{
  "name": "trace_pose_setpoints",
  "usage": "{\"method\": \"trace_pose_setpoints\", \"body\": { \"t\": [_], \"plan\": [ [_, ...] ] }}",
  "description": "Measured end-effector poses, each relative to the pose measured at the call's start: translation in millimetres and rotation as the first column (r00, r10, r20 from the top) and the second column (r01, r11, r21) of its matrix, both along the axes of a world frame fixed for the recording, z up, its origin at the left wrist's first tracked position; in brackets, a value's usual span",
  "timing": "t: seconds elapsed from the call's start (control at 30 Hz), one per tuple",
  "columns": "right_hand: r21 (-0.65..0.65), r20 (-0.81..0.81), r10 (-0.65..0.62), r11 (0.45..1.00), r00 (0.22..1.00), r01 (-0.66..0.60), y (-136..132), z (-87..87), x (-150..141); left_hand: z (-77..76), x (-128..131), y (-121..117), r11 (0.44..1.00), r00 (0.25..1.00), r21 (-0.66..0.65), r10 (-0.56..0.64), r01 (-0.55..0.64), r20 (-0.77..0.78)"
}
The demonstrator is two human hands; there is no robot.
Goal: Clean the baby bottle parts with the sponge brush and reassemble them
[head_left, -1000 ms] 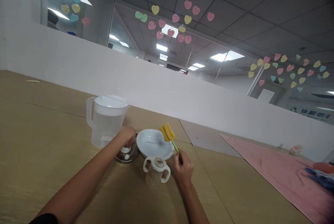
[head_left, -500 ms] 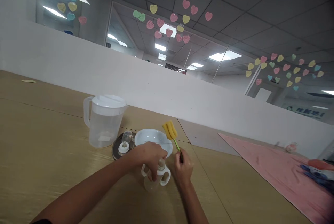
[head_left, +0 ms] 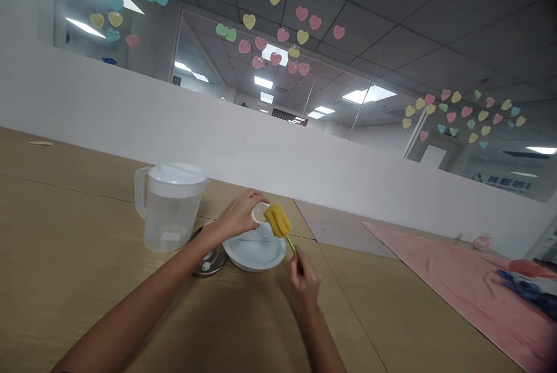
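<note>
Head cam view: left hand (head_left: 237,216) has its fingers wrapped firmly round a clear baby bottle (head_left: 260,212), tipped over with its pale round rim showing; right hand (head_left: 304,280) pinches the thin green handle (head_left: 290,244) of a yellow sponge bottle brush (head_left: 277,221), sponge right up against that rim; both hover above a white plate (head_left: 255,254), lidded plastic pitcher (head_left: 172,216) off to the left.

Tan table (head_left: 87,245), plastic pitcher (head_left: 170,216), white plate (head_left: 256,257)
</note>
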State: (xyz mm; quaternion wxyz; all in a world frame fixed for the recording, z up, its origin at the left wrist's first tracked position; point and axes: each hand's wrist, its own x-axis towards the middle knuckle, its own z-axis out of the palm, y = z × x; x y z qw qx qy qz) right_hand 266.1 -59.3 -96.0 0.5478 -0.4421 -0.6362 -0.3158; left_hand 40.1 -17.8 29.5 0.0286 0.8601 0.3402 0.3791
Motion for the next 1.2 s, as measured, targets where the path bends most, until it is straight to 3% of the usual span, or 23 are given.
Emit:
{"method": "trace_pose_setpoints", "body": {
  "t": [0.17, 0.33, 0.63, 0.7, 0.8, 0.9, 0.97, 1.0, 1.1, 1.13, 1.2],
  "plan": [
    [-0.006, 0.283, -0.151, 0.987, 0.947, 0.16, 5.1, 0.6, 2.2, -5.2, -1.0, 6.5, 0.945, 0.944, 0.259, 0.258, -0.201, -0.206],
    [0.101, 0.4, -0.27, 0.963, 0.876, 0.251, 2.6, 0.8, -0.9, -11.9, 5.9, 7.4, 0.898, 0.91, 0.419, 0.278, -0.132, -0.308],
    [0.003, 0.335, -0.246, 0.966, 0.909, 0.26, 8.4, -8.5, -1.2, -46.6, 49.3, -3.4, 0.897, 0.869, 0.428, 0.121, 0.111, -0.479],
    [0.016, 0.303, -0.268, 0.961, 0.914, 0.277, 9.3, -7.8, -0.2, -45.0, 48.2, -0.1, 0.901, 0.878, 0.427, 0.146, 0.072, -0.457],
    [-0.002, 0.305, -0.265, 0.96, 0.914, 0.279, 9.5, -7.4, 4.2, -39.2, 35.9, 11.7, 0.891, 0.903, 0.447, 0.252, -0.077, -0.347],
    [-0.12, 0.276, -0.253, 0.948, 0.927, 0.295, 8.6, -7.3, 9.9, -36.3, 20.1, 24.3, 0.88, 0.912, 0.444, 0.31, -0.168, -0.27],
    [-0.281, 0.165, -0.344, 0.882, 0.924, 0.378, 7.5, -5.1, 14.1, -35.0, 12.6, 28.8, 0.898, 0.928, 0.397, 0.296, -0.19, -0.226],
    [-0.401, 0.111, -0.415, 0.812, 0.903, 0.423, 7.1, -3.2, 16.3, -33.6, 10.4, 29.4, 0.912, 0.941, 0.357, 0.281, -0.2, -0.189],
    [-0.74, 0.092, -0.574, 0.507, 0.814, 0.442, 7.5, 2.1, 22.0, -24.2, 10.2, 24.3, 0.952, 0.969, 0.19, 0.245, -0.24, -0.003],
    [-0.79, 0.114, -0.58, 0.439, 0.807, 0.428, 8.3, 2.7, 22.8, -19.5, 11.9, 20.3, 0.967, 0.972, 0.111, 0.222, -0.23, 0.074],
    [-0.831, 0.151, -0.552, 0.378, 0.82, 0.408, 10.5, 1.6, 21.6, -10.1, 16.0, 8.6, 0.991, 0.966, -0.096, 0.111, -0.091, 0.234]
  ]
}}
